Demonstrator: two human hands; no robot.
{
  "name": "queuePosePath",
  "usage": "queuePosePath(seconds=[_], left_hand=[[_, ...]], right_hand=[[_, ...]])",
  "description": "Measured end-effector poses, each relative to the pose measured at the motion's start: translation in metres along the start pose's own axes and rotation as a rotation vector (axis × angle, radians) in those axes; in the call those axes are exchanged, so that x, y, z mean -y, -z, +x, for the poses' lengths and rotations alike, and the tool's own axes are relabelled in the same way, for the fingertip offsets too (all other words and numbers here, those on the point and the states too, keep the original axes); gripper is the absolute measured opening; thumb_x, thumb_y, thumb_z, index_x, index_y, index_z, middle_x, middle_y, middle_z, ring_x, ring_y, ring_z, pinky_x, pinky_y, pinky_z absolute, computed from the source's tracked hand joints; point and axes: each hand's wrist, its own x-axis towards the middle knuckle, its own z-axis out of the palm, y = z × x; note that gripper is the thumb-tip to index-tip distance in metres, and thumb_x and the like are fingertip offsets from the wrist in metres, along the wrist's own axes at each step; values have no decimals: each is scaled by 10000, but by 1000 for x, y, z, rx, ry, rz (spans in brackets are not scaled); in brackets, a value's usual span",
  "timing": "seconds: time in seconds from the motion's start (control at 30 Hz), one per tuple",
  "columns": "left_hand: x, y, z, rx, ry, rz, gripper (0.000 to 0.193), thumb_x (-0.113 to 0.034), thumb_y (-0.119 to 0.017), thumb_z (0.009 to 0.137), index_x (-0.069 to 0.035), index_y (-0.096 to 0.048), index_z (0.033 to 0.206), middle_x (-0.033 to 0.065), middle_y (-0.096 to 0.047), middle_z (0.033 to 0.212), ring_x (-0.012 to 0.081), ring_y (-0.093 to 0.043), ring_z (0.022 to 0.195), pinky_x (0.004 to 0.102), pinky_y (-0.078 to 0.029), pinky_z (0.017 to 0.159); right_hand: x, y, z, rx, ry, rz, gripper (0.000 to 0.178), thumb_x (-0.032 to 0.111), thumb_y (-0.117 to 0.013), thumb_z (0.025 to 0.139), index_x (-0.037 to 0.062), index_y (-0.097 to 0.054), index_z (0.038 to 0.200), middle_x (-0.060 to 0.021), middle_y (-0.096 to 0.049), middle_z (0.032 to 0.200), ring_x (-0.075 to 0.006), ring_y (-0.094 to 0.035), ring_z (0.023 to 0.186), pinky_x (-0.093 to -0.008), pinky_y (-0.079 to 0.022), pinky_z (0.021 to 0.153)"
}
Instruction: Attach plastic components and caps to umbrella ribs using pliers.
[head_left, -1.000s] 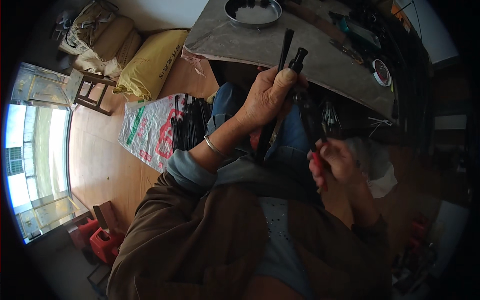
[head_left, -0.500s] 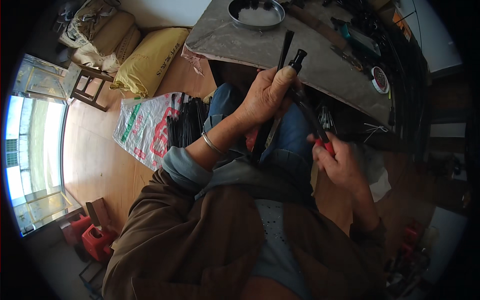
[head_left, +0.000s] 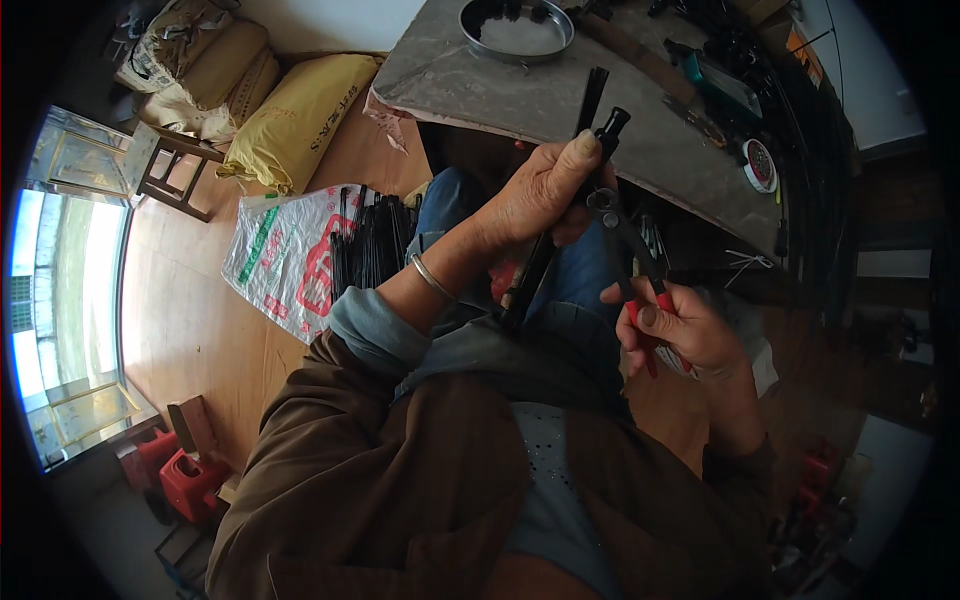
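Note:
My left hand (head_left: 545, 190) is closed, thumb up, around what looks like a folded black umbrella frame (head_left: 592, 98). The frame slants from my lap up past the table edge. Beside my thumb a black knobbed end piece (head_left: 612, 124) sticks out at the top. My right hand (head_left: 695, 335) grips red-handled pliers (head_left: 611, 218), with the two handles spread apart. The pliers' head lies right by my left fingers; whether its jaws touch the frame I cannot tell. The lower frame rests against my dark apron, between my knees.
The grey table (head_left: 430, 65) ahead carries a metal dish (head_left: 470, 45), a round tin (head_left: 759, 165) and black parts toward the right. Black thin rods (head_left: 370, 250) lie left of my knee on a white printed plastic sheet (head_left: 270, 260). Beyond are a yellow sack (head_left: 300, 120) and wooden stool (head_left: 180, 178).
My left hand and the frame have shifted slightly right. The pliers' handles have come apart, and my right fingers have loosened around them.

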Motion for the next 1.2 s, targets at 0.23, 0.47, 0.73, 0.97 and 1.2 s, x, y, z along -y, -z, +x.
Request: queuePosePath(seconds=[0.23,0.47,0.73,0.97,1.2], left_hand=[[3,5,6,40,44,-2,704,-679,-291,913,-19,-533,915,13,-389,488,87,-348,383,236,-314,379],[3,3,7,78,62,-49,727,-688,-278,911,-7,-529,881,-4,-353,479,79,-334,368,220,-287,360],[2,7,8,135,98,-106,688,-667,-318,917,-16,-530,854,-10,-359,492,78,-335,383,221,-275,367],[26,7,39,-93,12,-48,538,-537,-344,976,-41,-526,881,15,-404,520,121,-401,411,258,-331,391],[29,23,49,-327,-5,74,593,-530,-344,980,27,-535,910,20,-422,502,103,-383,378,246,-317,368]], right_hand=[[-2,-2,5,8,-5,30,431,305,-482,980,-34,-456,1245,-31,-576,763,-107,-599,600,-227,-485,549],[-4,-7,11,-13,11,25,436,366,-444,989,-36,-499,1149,-11,-494,655,-84,-512,509,-237,-463,490],[-12,-17,18,-82,-31,25,408,416,-458,975,25,-496,868,15,-377,545,-72,-383,429,-251,-375,400],[-16,1,27,-363,183,-275,232,257,-516,959,35,-541,896,-19,-498,602,-139,-522,518,-300,-446,499],[41,162,23,-1422,123,-1303,259,203,-643,838,92,-581,1064,-151,-651,913,-344,-629,871,-440,-490,726]])
